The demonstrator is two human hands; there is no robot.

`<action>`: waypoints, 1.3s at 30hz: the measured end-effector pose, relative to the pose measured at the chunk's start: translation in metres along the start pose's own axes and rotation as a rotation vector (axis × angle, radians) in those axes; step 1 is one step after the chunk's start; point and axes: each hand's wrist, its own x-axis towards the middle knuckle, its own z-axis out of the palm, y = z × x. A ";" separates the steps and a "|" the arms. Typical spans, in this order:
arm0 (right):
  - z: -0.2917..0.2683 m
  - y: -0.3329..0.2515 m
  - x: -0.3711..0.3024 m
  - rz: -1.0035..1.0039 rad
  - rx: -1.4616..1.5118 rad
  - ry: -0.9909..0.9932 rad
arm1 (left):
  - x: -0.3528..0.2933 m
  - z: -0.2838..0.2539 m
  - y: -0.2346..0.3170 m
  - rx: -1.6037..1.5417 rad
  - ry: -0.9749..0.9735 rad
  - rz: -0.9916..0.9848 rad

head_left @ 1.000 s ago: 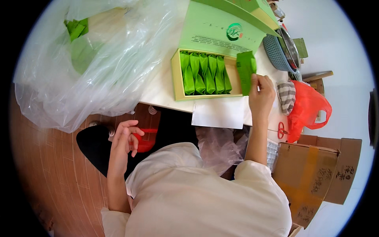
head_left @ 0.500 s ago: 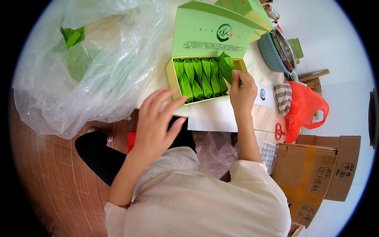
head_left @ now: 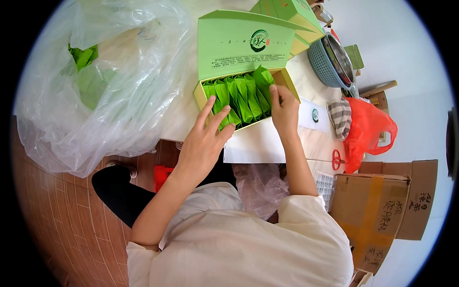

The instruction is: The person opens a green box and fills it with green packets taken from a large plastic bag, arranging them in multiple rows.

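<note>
A light green gift box [head_left: 246, 45] lies on the table with its lid raised. Several shiny green packets [head_left: 237, 98] stand on edge in a row inside it. At the right end of the row, my right hand [head_left: 285, 110] pinches one green packet [head_left: 263, 82], which leans against the others and sticks up above them. My left hand [head_left: 200, 146] reaches over the box's near left edge, fingers spread, its fingertips at the leftmost packets. Whether those fingertips press on the packets I cannot tell.
A large clear plastic bag [head_left: 143, 95] with green packets covers the left. White paper [head_left: 253, 143] lies before the box. Behind and right are another green box [head_left: 296, 16], a blue basket [head_left: 322, 62], a red bag [head_left: 368, 129], red scissors [head_left: 337, 159] and cardboard cartons [head_left: 368, 205].
The right hand's packet has gone lower into the box, at the right end. My left hand has come from beside the box onto its left edge. The box sits slightly turned and further left.
</note>
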 end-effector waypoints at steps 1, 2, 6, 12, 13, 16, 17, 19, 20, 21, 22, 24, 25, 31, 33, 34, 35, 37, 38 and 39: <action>-0.003 -0.003 -0.001 0.017 -0.056 -0.068 | 0.001 0.000 -0.001 -0.010 0.006 0.003; -0.007 -0.008 -0.001 0.034 -0.113 -0.136 | 0.001 -0.001 -0.003 -0.020 0.012 0.006; -0.005 0.001 0.010 -0.098 -0.277 -0.336 | 0.002 -0.008 -0.013 -0.126 0.014 -0.021; -0.008 0.013 0.016 -0.299 -0.675 -0.443 | -0.004 -0.001 -0.019 -0.074 0.020 0.048; -0.015 0.008 0.013 -0.299 -0.756 -0.389 | -0.005 -0.001 -0.020 -0.079 0.043 0.067; -0.026 -0.052 0.029 -0.274 -0.427 -0.221 | -0.014 -0.004 -0.013 -0.150 0.155 0.055; -0.026 -0.077 0.030 -0.249 -0.225 -0.184 | -0.019 -0.008 -0.014 -0.177 0.195 0.025; -0.009 -0.137 0.030 -0.324 0.107 -0.352 | -0.026 -0.016 -0.009 -0.269 0.241 -0.005; 0.005 -0.166 0.032 -0.607 0.178 -0.424 | -0.031 -0.022 -0.008 -0.285 0.274 -0.035; 0.030 -0.192 0.035 -0.760 0.292 -0.447 | -0.037 -0.029 -0.007 -0.302 0.308 -0.064; 0.049 -0.220 0.036 -0.847 0.307 -0.487 | -0.042 -0.035 -0.008 -0.323 0.342 -0.091; 0.101 -0.252 0.049 -0.983 0.273 -0.530 | -0.056 -0.042 -0.012 -0.321 0.408 -0.141; 0.132 -0.260 0.061 -0.929 0.176 -0.583 | -0.062 -0.046 -0.014 -0.321 0.441 -0.165; 0.212 -0.301 0.105 -0.143 -0.202 -1.134 | -0.106 -0.050 -0.032 -0.257 0.730 -0.477; 0.220 -0.301 0.100 -0.166 -0.133 -1.203 | -0.109 -0.050 -0.034 -0.275 0.729 -0.500; 0.222 -0.299 0.098 -0.172 -0.099 -1.234 | -0.110 -0.050 -0.037 -0.268 0.726 -0.496; 0.219 -0.304 0.092 -0.237 -0.095 -1.232 | -0.110 -0.051 -0.042 -0.257 0.723 -0.493; 0.212 -0.310 0.081 -0.363 -0.086 -1.224 | -0.109 -0.054 -0.045 -0.260 0.722 -0.487; 0.208 -0.309 0.079 -0.316 -0.051 -1.205 | -0.107 -0.058 -0.045 -0.268 0.722 -0.483; 0.204 -0.307 0.076 -0.271 -0.015 -1.185 | -0.105 -0.061 -0.045 -0.275 0.722 -0.480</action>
